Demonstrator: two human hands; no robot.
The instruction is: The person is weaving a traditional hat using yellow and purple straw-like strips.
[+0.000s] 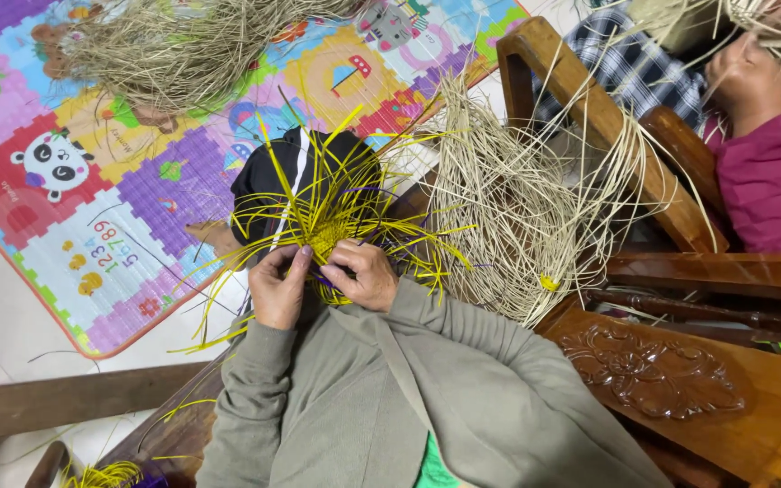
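Note:
My left hand [278,287] and my right hand [365,276] meet close together over my lap, both pinching a small woven piece of yellow straw strips [329,237]. Long loose yellow strips fan out from it in all directions. Under the weave lies my knee in black trousers with a white stripe [275,176]. Both arms are in grey-green sleeves [381,398]. The centre of the weave is partly hidden by my fingers.
A bundle of pale natural straw [508,203] hangs over the carved wooden chair arm [657,370] at my right. Another straw heap [183,50] lies on the colourful play mat [92,199]. A person in a magenta top [770,172] sits at the upper right.

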